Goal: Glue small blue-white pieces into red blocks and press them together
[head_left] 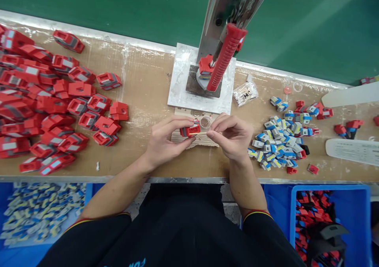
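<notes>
Between the thumb and fingers of my left hand (167, 139) is a small red plastic toy vehicle part (189, 129). My right hand (232, 135) pinches a thin cotton swab stick (199, 133), whose far end reaches the red part. A small clear round cup (205, 122) stands just behind the swab, close to my right fingertips. Under both hands lies a pale, worn board (204, 140). Beyond them, a hand press with a red lever grip (226, 58) stands on a metal plate (180, 81), with another red part (205, 65) under its ram.
Many red vehicle shells (53, 103) are heaped on the left. Small blue, white and yellow parts (278, 140) lie at right, near a pack of cotton swabs (245, 93). A blue bin (358, 219) with red parts stands below right; more parts (41, 211) lie below left.
</notes>
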